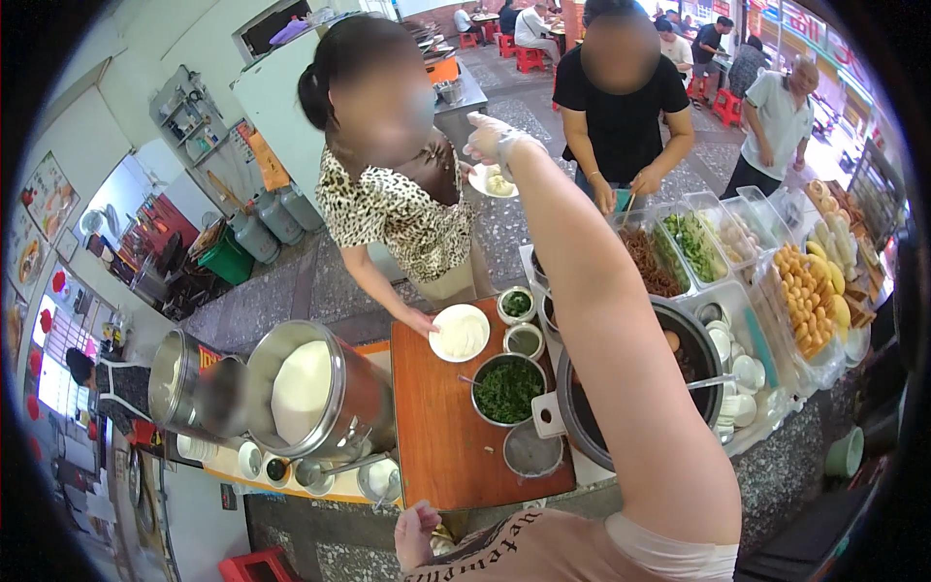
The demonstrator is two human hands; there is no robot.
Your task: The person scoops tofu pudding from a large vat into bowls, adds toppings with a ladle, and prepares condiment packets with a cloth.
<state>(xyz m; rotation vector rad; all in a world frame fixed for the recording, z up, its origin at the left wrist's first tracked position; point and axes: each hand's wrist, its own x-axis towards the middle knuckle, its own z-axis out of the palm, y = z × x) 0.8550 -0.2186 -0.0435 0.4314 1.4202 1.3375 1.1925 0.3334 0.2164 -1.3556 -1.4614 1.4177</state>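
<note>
My right hand (pixel 491 138), in a thin clear glove, is stretched far forward beyond the counter with a finger extended; nothing shows in it. Low in the view, my left hand (pixel 416 531), also gloved, hangs at the near edge of the brown board (pixel 433 436), its fingers partly curled and seemingly empty. Across the board, a person in a leopard-print top holds a white bowl (pixel 460 332) of pale food at the board's far edge and a small plate of buns (pixel 497 182) near my right hand. A metal bowl of chopped greens (pixel 508 391) stands on the board.
Large steel pots (pixel 302 396) stand left, with small bowls before them. Right are a dark cooking pot (pixel 665 436) holding eggs and a ladle, food tubs (pixel 694 247), stacked white dishes (pixel 738 378) and a tray of yellow food (pixel 804 291). Another person in black stands behind the tubs.
</note>
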